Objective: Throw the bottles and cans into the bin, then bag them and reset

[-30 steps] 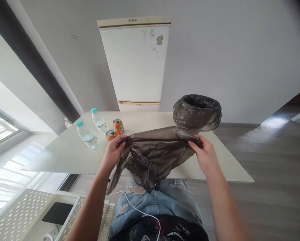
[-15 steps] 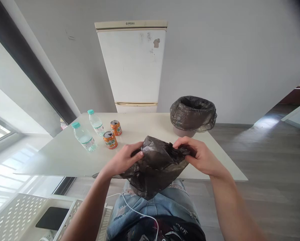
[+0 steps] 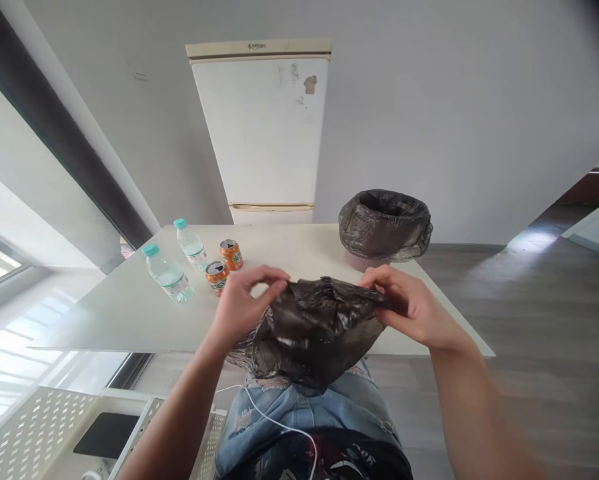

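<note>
A crumpled dark plastic garbage bag (image 3: pixel 319 333) hangs between my hands, over the table's front edge and above my lap. My left hand (image 3: pixel 249 297) pinches its upper left edge between thumb and fingers. On the other side, my right hand (image 3: pixel 404 303) grips the bag's upper right part, with some of the plastic bunched in the fingers. Just beyond my left hand stand two orange soda cans, a nearer can (image 3: pixel 216 275) partly covered by that hand and a farther can (image 3: pixel 231 254).
Two clear bottles with teal caps, a nearer bottle (image 3: pixel 168 275) and a farther bottle (image 3: pixel 190 245), stand left on the white table (image 3: pixel 124 320). A trash bin (image 3: pixel 384 227) lined with a dark bag is at the back right. Behind is a fridge (image 3: pixel 264 133); a white perforated basket (image 3: pixel 34 433) sits lower left.
My left hand has risen and shifted slightly right, pulling the bag's upper edge wider. The bag's left tail has swung inward, and the nearer can is now partly covered.
</note>
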Tool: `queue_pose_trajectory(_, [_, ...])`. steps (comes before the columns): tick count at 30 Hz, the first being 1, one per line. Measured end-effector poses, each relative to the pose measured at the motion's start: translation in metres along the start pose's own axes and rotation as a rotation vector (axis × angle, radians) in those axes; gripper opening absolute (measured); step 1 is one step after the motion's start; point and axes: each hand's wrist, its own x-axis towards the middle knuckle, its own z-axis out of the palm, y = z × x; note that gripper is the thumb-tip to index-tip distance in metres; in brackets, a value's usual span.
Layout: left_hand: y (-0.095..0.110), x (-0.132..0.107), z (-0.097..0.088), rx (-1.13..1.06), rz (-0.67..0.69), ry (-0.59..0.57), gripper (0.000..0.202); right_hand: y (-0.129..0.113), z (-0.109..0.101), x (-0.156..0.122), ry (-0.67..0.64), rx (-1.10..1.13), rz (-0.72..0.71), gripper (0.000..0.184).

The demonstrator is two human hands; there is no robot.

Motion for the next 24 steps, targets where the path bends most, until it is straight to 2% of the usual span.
queue_pose_trajectory(1, [0.005, 0.005, -0.006, 0.000, 0.024, 0.066, 0.012, 0.000, -0.004, 0.000, -0.055, 0.011, 0.010, 0.044])
queue_pose_trajectory(3, [0.018, 0.017, -0.014, -0.012, 0.079, 0.114, 0.012, -0.001, -0.010, 0.003, -0.097, 0.033, 0.044, 0.069])
queue_pose_trajectory(5, [0.034, 0.030, -0.015, -0.019, 0.130, 0.108, 0.012, -0.003, -0.009, 0.013, -0.009, 0.011, 0.098, 0.090])
queue_pose_trajectory(6, [0.042, 0.036, -0.013, -0.023, 0.153, 0.097, 0.012, -0.006, -0.006, 0.020, 0.044, -0.025, 0.117, 0.096])
queue_pose_trajectory(8, [0.054, 0.048, -0.007, -0.044, 0.192, 0.049, 0.015, -0.016, 0.004, 0.037, 0.054, -0.125, 0.134, 0.087])
queue_pose_trajectory(10, [0.059, 0.058, -0.003, -0.087, 0.235, 0.037, 0.022, -0.031, 0.015, 0.054, 0.049, -0.209, 0.120, 0.055])
queue_pose_trajectory(11, [0.057, 0.061, -0.004, -0.116, 0.249, 0.058, 0.028, -0.037, 0.019, 0.062, 0.106, -0.235, 0.099, 0.040])
queue_pose_trajectory(13, [0.045, 0.060, -0.007, -0.187, 0.234, 0.084, 0.047, -0.047, 0.022, 0.075, 0.365, -0.236, 0.014, 0.030])
queue_pose_trajectory(14, [0.035, 0.056, -0.010, -0.225, 0.196, 0.053, 0.057, -0.049, 0.021, 0.081, 0.527, -0.201, -0.039, 0.029])
queue_pose_trajectory(16, [0.009, 0.041, -0.012, -0.290, 0.068, -0.136, 0.078, -0.047, 0.014, 0.091, 0.779, -0.055, -0.108, 0.027])
queue_pose_trajectory(17, [-0.006, 0.031, -0.010, -0.303, -0.008, -0.260, 0.088, -0.044, 0.010, 0.095, 0.852, 0.041, -0.114, 0.028])
queue_pose_trajectory(19, [-0.034, 0.010, -0.001, -0.280, -0.135, -0.450, 0.094, -0.036, 0.001, 0.102, 0.908, 0.212, -0.080, 0.034])
queue_pose_trajectory(21, [-0.059, -0.008, 0.010, -0.215, -0.246, -0.573, 0.085, -0.026, -0.006, 0.107, 0.923, 0.289, -0.032, 0.039])
queue_pose_trajectory(22, [-0.069, -0.014, 0.013, -0.186, -0.301, -0.598, 0.075, -0.020, -0.010, 0.107, 0.927, 0.294, -0.011, 0.040])
queue_pose_trajectory(24, [-0.084, -0.021, 0.011, -0.206, -0.396, -0.563, 0.058, -0.007, -0.019, 0.106, 0.927, 0.278, 0.027, 0.041])
